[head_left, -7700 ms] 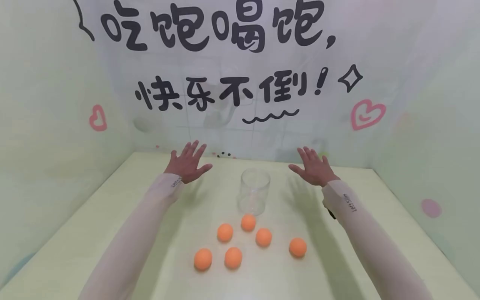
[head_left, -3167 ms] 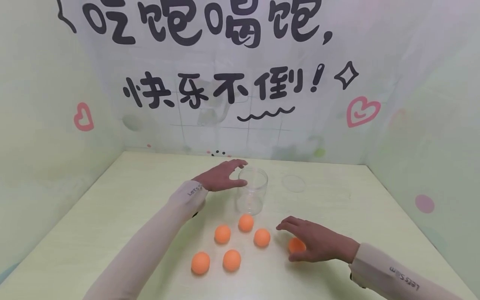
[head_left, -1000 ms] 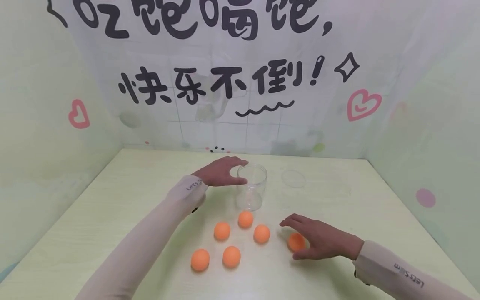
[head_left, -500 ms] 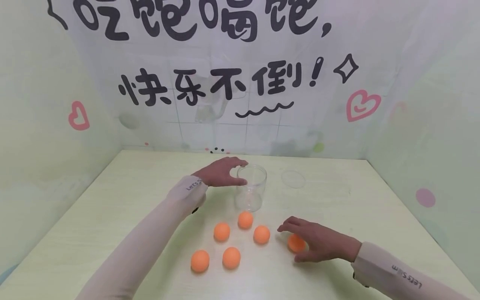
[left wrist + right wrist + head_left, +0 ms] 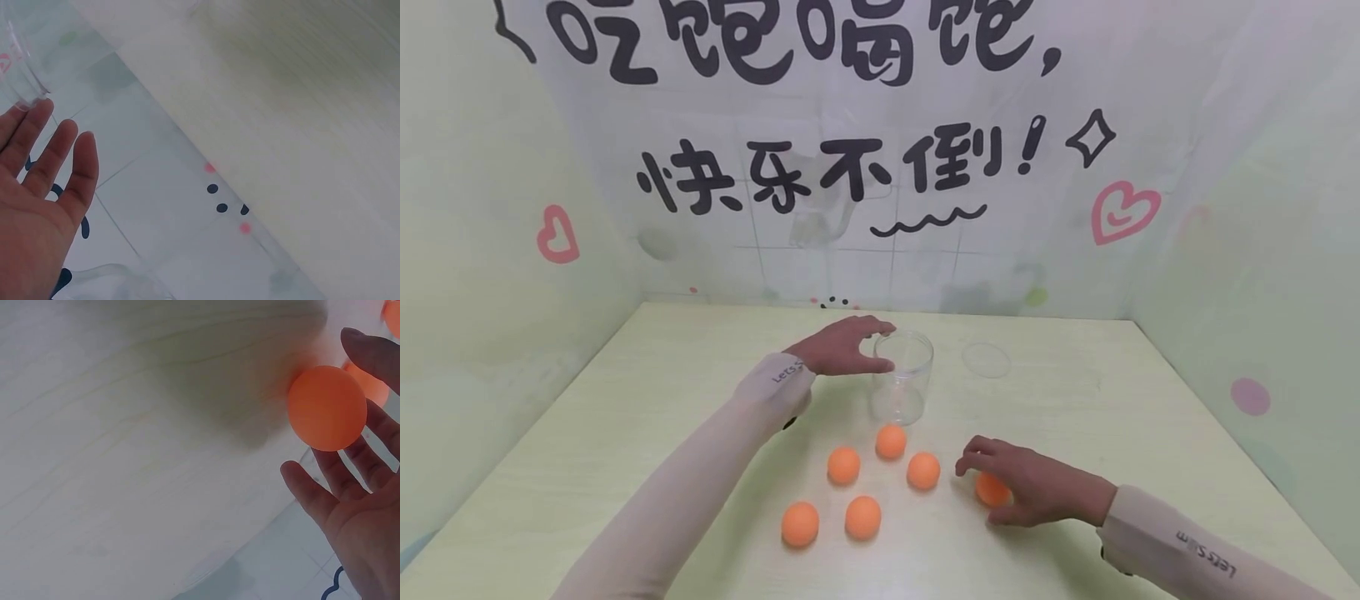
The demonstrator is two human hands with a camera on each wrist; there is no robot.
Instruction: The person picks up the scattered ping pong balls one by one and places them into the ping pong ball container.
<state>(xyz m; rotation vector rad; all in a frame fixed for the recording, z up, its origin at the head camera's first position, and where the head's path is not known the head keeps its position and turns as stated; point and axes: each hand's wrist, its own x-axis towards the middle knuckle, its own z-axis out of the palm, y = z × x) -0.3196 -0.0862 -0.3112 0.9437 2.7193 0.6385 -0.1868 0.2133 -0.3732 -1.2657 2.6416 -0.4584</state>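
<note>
The person's pale-sleeved left arm [image 5: 700, 483] reaches far forward, its bare left hand [image 5: 842, 346] held with thumb and fingers apart. The pale-sleeved right arm [image 5: 1195, 542] reaches from the side, its bare right hand [image 5: 1033, 487] softly bent, thumb apart from the fingers.

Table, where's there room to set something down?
The table is bare at left, between the left sleeve and left wall; at right, between the clear disc, right hand and right wall. Crowded: the middle, five orange balls before the clear jar, left hand at its rim, right hand at a sixth ball.
</note>
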